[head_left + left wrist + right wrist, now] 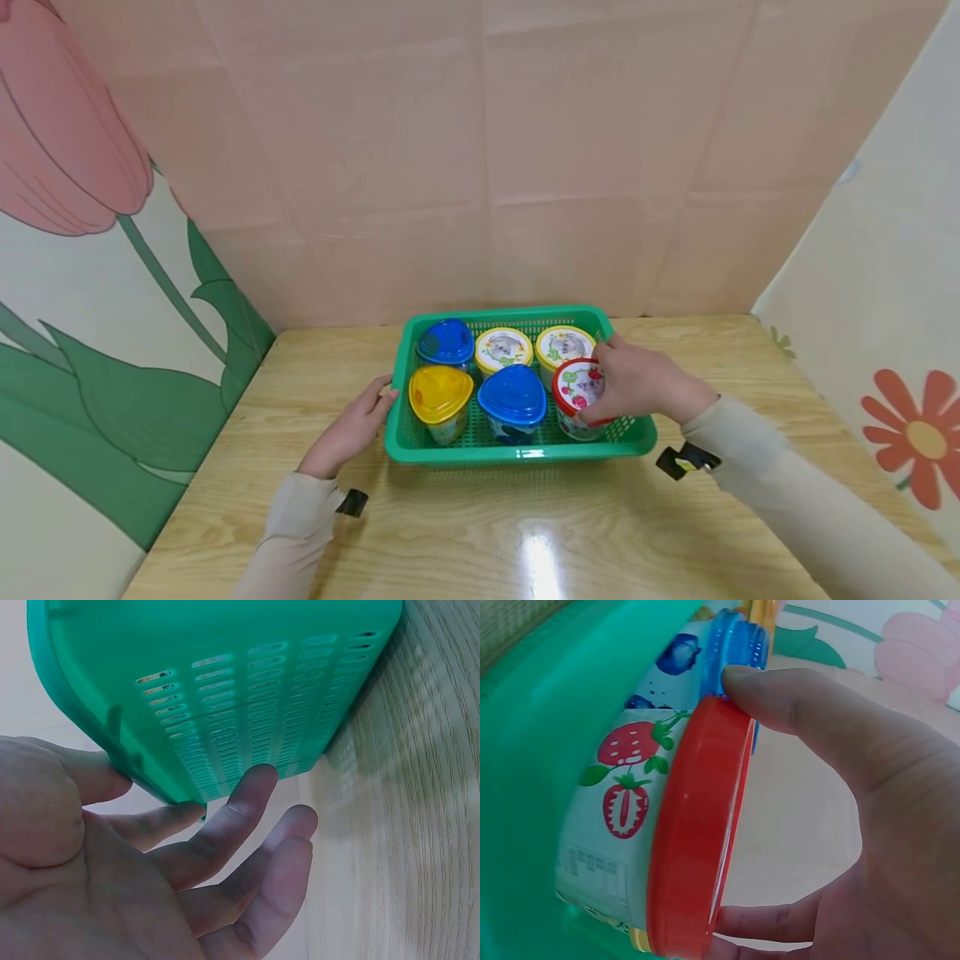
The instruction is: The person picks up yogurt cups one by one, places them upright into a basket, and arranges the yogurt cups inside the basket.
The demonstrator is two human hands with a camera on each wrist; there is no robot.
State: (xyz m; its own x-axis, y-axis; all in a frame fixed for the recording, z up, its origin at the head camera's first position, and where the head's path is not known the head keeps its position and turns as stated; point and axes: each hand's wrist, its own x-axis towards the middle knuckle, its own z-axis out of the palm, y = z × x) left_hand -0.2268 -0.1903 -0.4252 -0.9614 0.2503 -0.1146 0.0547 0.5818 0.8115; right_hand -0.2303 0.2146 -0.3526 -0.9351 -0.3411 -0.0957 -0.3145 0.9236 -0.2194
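Note:
A green plastic basket (525,456) on the table holds several lidded plastic jars. My right hand (637,379) grips a red-lidded jar (581,387) at the basket's front right, thumb and fingers spread across its lid. Strawberries are printed on this jar (622,802), as the right wrist view shows; it stands inside the basket. At the basket's left side, my left hand (356,427) touches the rim. In the left wrist view, its thumb and index finger meet the rim (67,697), while the other fingers are loosely bent beside the slotted wall.
Beside the red-lidded jar is a blue-lidded jar (513,396), then a yellow-lidded jar (441,393). Behind them stand another blue-lidded jar (446,342) and two jars with white-and-yellow lids, one at the middle (504,348). A pinkish wall (480,167) rises behind the wooden table (450,533).

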